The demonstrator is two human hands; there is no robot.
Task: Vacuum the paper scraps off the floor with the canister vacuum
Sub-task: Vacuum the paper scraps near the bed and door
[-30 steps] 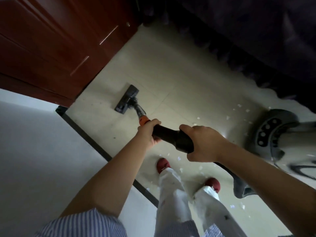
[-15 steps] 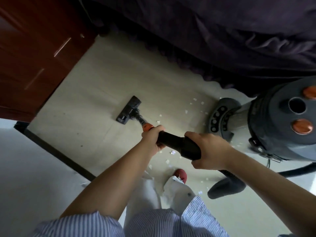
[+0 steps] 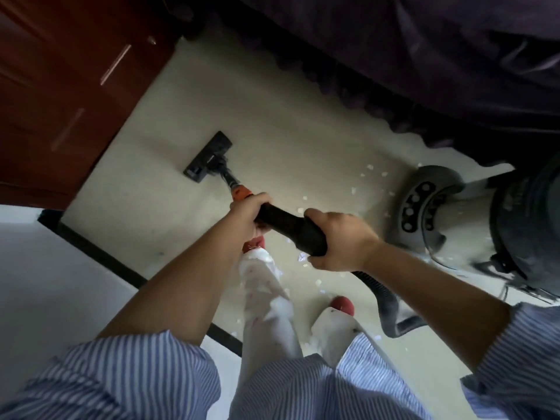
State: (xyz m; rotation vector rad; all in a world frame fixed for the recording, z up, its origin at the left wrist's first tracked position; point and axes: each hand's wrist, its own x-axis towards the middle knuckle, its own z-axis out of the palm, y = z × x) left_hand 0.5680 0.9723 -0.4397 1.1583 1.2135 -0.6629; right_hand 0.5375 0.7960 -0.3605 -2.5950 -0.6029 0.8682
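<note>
Both the left hand and right hand grip the wand; the floor head lies forward-left, while paper scraps lie to the right.

This is looking like a bedroom in a home. A bed draped in dark purple bedding is filling the top of the view, its frilled edge hanging down to a pale tiled floor. A reddish wooden wardrobe with slim metal handles is standing at the left.
</note>
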